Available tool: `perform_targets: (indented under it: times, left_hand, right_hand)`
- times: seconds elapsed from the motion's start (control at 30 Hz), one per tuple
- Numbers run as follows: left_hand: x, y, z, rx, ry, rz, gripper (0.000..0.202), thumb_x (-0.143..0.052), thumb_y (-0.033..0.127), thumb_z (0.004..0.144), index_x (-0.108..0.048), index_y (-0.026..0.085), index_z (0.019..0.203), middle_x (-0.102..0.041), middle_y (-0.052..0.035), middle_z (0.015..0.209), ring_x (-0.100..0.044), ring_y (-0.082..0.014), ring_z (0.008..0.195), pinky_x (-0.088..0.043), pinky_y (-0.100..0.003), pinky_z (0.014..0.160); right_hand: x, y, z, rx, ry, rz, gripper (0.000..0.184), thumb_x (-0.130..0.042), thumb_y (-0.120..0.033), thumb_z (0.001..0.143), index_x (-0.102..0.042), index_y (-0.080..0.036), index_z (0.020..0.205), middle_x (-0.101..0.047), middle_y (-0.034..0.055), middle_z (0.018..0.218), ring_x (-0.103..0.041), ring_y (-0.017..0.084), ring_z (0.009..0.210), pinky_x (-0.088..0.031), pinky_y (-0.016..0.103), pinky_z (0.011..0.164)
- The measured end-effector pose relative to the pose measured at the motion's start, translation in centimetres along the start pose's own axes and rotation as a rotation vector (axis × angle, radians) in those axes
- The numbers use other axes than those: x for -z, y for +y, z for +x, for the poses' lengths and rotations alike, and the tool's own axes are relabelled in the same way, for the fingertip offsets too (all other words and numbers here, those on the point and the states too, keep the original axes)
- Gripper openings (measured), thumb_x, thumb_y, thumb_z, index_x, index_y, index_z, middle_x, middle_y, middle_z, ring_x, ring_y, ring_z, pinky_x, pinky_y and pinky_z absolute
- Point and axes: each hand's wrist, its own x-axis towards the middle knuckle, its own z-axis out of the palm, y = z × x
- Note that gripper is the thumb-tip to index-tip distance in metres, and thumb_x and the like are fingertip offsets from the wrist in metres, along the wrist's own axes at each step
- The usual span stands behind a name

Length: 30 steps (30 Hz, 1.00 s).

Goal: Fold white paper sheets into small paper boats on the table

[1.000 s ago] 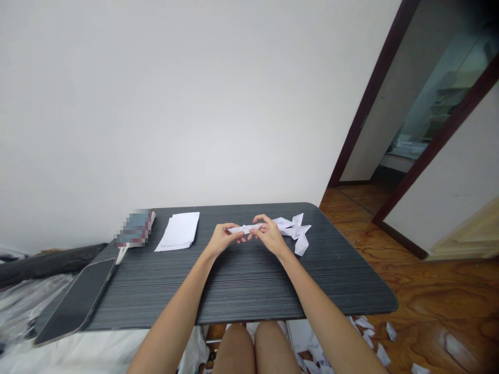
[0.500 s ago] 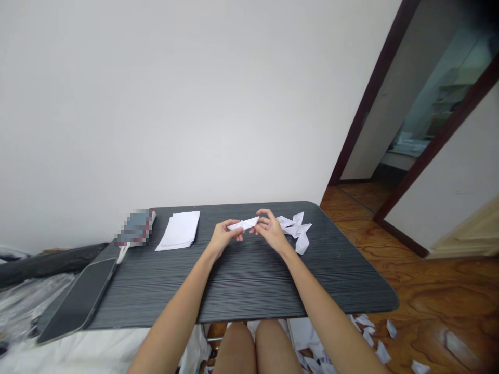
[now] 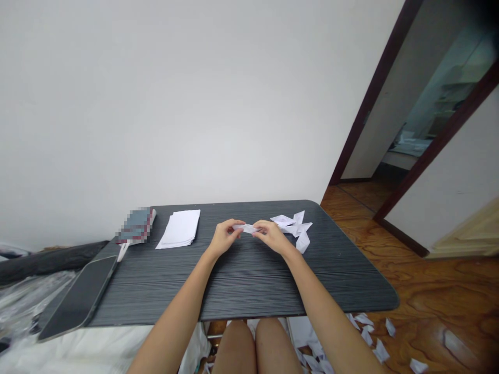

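A small folded white paper point(image 3: 248, 228) is held just above the dark table point(image 3: 249, 291), stretched between my two hands. My left hand point(image 3: 226, 235) pinches its left end between thumb and fingers. On the other end, my right hand point(image 3: 270, 235) is closed in the same way. Both hands cover the paper's ends, so only its middle shows. Just beyond my right hand lies a loose pile of folded white paper pieces point(image 3: 298, 228). To the left of my hands rests a stack of white paper sheets point(image 3: 180, 229).
At the table's left end lie a dark flat tablet-like device point(image 3: 80, 296) and a blurred-out item point(image 3: 136, 224) with a white strap. A white wall point(image 3: 234, 104) stands behind the table. More folded papers point(image 3: 381, 350) are scattered on the wooden floor at right.
My right hand's raised, spread fingers have come down and closed on the right end of the folded paper. The paper now lies more level, with less of it showing.
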Motion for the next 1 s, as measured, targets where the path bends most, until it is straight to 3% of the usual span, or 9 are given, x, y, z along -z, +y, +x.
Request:
perform_targets:
  times: [0.17, 0.37, 0.53, 1.0]
  left_hand:
    - [0.1, 0.3, -0.1, -0.059, -0.036, 0.113, 0.023, -0.048, 0.028, 0.077, -0.062, 0.015, 0.090, -0.058, -0.0021, 0.063, -0.053, -0.0110, 0.057, -0.043, -0.023, 0.060]
    - [0.2, 0.1, -0.2, -0.063, -0.063, 0.119, 0.024, -0.047, 0.026, 0.077, -0.062, 0.016, 0.093, -0.060, -0.0031, 0.067, -0.053, -0.0117, 0.059, -0.043, -0.024, 0.062]
    - [0.1, 0.2, -0.3, -0.073, -0.040, 0.126, 0.024, -0.047, 0.026, 0.078, -0.061, 0.016, 0.094, -0.060, -0.0039, 0.073, -0.053, -0.0110, 0.059, -0.043, -0.024, 0.062]
    - [-0.2, 0.2, -0.4, -0.119, -0.005, 0.236, 0.023, -0.045, 0.022, 0.078, -0.061, 0.018, 0.094, -0.061, -0.0040, 0.076, -0.053, -0.0128, 0.068, -0.041, -0.025, 0.066]
  right_hand:
    - [0.0, 0.2, 0.1, 0.027, -0.040, -0.082, 0.006, -0.053, -0.013, 0.068, -0.058, -0.015, 0.071, -0.057, 0.0033, 0.078, -0.052, 0.015, 0.073, -0.039, 0.027, 0.066]
    - [0.1, 0.4, 0.1, 0.026, -0.119, -0.057, 0.007, -0.051, -0.018, 0.072, -0.058, -0.016, 0.073, -0.051, 0.0041, 0.087, -0.049, 0.013, 0.074, -0.039, 0.026, 0.065]
    - [-0.5, 0.4, 0.0, 0.030, -0.045, -0.100, 0.004, -0.056, -0.019, 0.069, -0.057, -0.016, 0.070, -0.052, 0.0031, 0.084, -0.048, 0.012, 0.068, -0.037, 0.024, 0.058]
    - [-1.2, -0.2, -0.4, 0.144, -0.007, -0.210, 0.007, -0.044, -0.012, 0.073, -0.050, -0.016, 0.073, -0.045, 0.0064, 0.091, -0.047, 0.015, 0.082, -0.037, 0.029, 0.076]
